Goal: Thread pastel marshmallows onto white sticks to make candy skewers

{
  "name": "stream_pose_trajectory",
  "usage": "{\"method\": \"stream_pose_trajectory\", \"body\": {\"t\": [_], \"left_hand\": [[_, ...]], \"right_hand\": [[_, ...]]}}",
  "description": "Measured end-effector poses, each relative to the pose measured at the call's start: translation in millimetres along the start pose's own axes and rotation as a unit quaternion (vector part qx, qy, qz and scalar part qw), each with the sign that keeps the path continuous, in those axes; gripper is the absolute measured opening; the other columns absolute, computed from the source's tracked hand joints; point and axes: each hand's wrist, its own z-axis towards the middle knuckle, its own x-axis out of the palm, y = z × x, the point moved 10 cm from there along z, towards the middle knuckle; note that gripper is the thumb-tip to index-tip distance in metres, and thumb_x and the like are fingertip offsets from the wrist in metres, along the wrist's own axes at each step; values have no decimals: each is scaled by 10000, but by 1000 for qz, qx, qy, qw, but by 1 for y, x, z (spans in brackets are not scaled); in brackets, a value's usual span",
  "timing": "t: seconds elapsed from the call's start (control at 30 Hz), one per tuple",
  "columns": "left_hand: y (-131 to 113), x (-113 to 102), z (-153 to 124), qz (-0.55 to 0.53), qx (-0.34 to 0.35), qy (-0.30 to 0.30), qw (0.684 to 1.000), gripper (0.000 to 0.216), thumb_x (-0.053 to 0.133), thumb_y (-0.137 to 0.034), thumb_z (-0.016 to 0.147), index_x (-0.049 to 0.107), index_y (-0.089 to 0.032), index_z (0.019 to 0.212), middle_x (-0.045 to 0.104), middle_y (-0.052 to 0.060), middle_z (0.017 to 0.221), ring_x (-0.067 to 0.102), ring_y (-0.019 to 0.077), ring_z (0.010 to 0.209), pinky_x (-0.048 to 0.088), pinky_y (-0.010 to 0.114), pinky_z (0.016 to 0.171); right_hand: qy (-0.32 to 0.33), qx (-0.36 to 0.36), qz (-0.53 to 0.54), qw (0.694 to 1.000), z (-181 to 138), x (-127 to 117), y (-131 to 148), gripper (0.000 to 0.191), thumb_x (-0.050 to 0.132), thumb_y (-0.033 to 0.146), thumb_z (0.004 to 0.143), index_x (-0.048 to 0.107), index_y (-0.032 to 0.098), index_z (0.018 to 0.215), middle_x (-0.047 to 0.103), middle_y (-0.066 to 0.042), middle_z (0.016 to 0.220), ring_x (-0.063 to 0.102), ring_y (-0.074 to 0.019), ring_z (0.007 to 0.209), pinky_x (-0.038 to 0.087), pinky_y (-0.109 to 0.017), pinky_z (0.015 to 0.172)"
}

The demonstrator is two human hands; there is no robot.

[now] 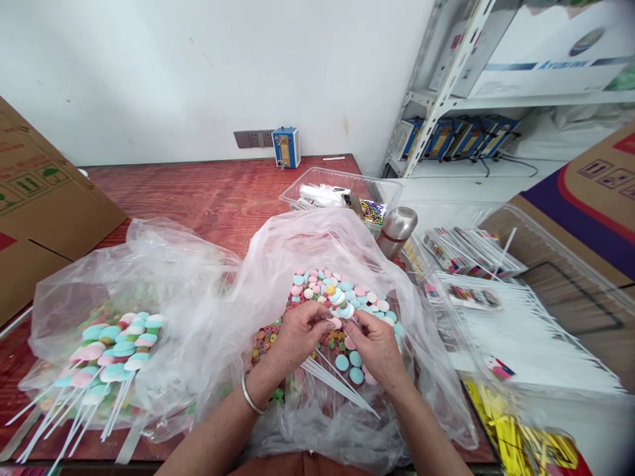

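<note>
My left hand [303, 332], with a bracelet at its wrist, pinches a pink candy disc [336, 322]. Close beside it, the fingers of my right hand [376, 345] are closed on a candy skewer [341, 301], with white, pale blue and yellow pieces stacked along it. Its lower end is hidden by the fingers. Below both hands, loose pastel candy discs [356, 375] and small ring-shaped gummies [262, 344] lie in an opened clear plastic bag [317, 231]. Several bare white sticks [342, 387] rest on the bag in front of my hands.
Finished-looking candy skewers [116, 350] lie on another plastic bag [173, 264] at left. A steel flask [398, 231] and a clear tray [342, 175] stand behind. To the right, a large clear bin [466, 330] holds white sticks. Cardboard boxes [44, 185] flank the table [188, 188].
</note>
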Motion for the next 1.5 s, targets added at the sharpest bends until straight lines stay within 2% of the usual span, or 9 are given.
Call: {"method": "stream_pose_trajectory", "body": {"t": [0.13,0.23,0.33,0.4,0.6,0.8,1.03,1.27,1.5], "left_hand": [[6,-1,0,-34,-22,-19,999,99,706,-240,818,671,-189,895,667,12,797,620,153,744,487,264,717],[14,1,0,-113,-48,-28,992,327,759,-274,775,670,-203,1081,697,51,973,651,181,850,521,300,785],[18,19,-1,-250,-80,33,964,386,754,-304,788,659,-211,1150,707,82,1114,676,210,971,528,347,891],[21,28,-3,-310,-103,60,943,316,753,-326,794,687,-193,1074,731,82,1058,684,214,980,523,352,919],[55,8,-3,-371,-194,-82,904,378,813,-403,724,676,-169,988,712,48,916,671,139,725,548,269,701],[63,2,-3,-411,-206,-132,878,416,864,-356,651,662,-174,966,672,24,908,643,116,728,535,245,691],[60,2,-8,-403,-209,-137,880,406,866,-339,643,668,-184,961,682,37,995,666,151,848,555,300,788],[57,-1,-8,-357,-189,-136,905,363,830,-336,685,654,-194,969,718,17,854,688,163,792,564,301,752],[53,-1,-7,-334,-176,-114,919,355,799,-316,728,684,-198,1042,755,45,932,709,191,858,563,317,782]], "right_hand": [[10,10,40,999,-2,4,-7,277,557,404,850,545,200,663,445,52,605,391,-113,576,319,-218,540],[15,21,75,997,-3,9,-14,299,560,442,866,533,207,683,468,51,610,396,-112,566,337,-218,535],[20,40,144,989,-2,15,-19,287,597,453,858,542,210,715,492,53,620,401,-113,565,339,-216,529],[26,46,170,984,-3,16,-18,284,593,462,866,547,213,737,491,54,618,411,-119,570,338,-217,528],[34,67,23,997,-28,4,0,332,443,484,939,520,221,750,538,24,661,478,-154,634,375,-236,585],[121,93,30,988,-61,25,3,410,406,513,940,597,200,757,566,-2,658,532,-183,700,409,-248,630],[124,136,120,975,-64,36,-14,422,453,556,910,639,211,755,408,51,494,375,-138,486,309,-235,480],[142,126,125,974,-66,35,-7,405,456,531,920,645,204,772,409,45,532,357,-137,530,292,-231,500],[167,149,107,969,-68,35,-6,399,457,543,910,585,215,722,331,66,517,281,-119,503,206,-234,467]]}}
